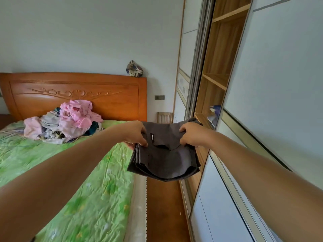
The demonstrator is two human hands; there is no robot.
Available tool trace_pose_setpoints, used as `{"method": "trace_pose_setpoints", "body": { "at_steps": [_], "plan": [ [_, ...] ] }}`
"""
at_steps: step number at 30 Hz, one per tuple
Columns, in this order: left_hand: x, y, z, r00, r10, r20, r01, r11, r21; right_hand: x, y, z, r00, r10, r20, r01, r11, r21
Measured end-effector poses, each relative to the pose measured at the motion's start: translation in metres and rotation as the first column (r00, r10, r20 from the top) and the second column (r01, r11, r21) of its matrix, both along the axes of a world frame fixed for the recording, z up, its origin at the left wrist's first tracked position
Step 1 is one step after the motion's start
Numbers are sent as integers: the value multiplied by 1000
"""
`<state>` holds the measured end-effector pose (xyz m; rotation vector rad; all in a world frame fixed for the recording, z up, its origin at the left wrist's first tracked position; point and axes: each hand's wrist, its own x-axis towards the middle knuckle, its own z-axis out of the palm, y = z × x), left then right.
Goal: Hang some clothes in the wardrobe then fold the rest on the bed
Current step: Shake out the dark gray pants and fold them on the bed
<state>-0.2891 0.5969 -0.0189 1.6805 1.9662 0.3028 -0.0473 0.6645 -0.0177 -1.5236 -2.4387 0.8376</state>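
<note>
Head: grey garment (166,159) between gripping hands (137,134) (192,134)

left hand (135,132) + right hand (191,134): gripping folded grey garment (164,159) | clothes pile (66,123): on bed (70,172)

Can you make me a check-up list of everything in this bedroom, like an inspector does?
Surface: bed with a wrinkled green sheet.
Job's things: folded grey garment held up beside the bed; unfolded clothes pile by the headboard; wardrobe open, wooden shelves showing.
Clutter: ornament atop the headboard.
Hands: left hand and right hand each grip the grey garment's top edge.
Cables: nothing seen.
Surroundings: wooden chair against the far wall.
</note>
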Motion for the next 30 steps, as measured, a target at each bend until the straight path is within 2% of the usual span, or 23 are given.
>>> {"method": "trace_pose_setpoints", "body": {
  "at_steps": [9, 22, 30],
  "plan": [
    [-70, 157, 30, 999, 42, 4, -42, 998, -39, -72, 175, 31, 999, 35, -18, -36, 998, -48],
    [-101, 309, 72, 993, 121, 6, -121, 993, -8, -109, 333, 74, 994, 33, -100, -45, 992, -119],
    [-111, 441, 96, 995, 48, 92, -53, 997, 49, -122, 441, 98, 994, -65, -87, 70, 996, 55]
  ]
}}
